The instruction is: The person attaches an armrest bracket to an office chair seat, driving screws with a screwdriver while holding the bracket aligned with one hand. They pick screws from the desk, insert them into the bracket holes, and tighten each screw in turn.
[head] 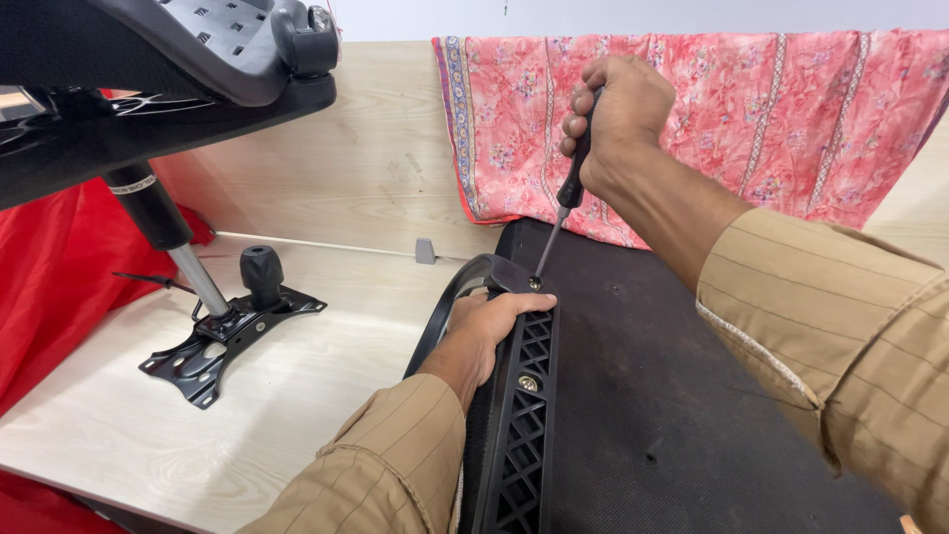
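Sleeves of tan striped cloth frame the work from below, and between them lies the armrest [522, 415], a black plastic bracket with a lattice of cut-outs, set along the edge of a dark seat pad [672, 396]. One screw [529, 383] already sits in the lattice; a second hole near the bracket's upper end takes the screwdriver [565, 203] tip.

By the look of it, the step in hand is driving that upper screw. What comes next seems to call for a steady downward push, with the shaft kept in line with the hole so the tip does not slip.

Right hand [615, 114] is fisted round the black handle, well above the bracket, the shaft slanting down to it. Left hand [489, 331] lies curled over the bracket's outer edge just below the tip, fingers pressed together, steadying it.

Further off on the pale table [119, 425] stands a black chair base plate with its gas cylinder [178, 252]; a pink patterned cloth [741, 119] hangs behind.
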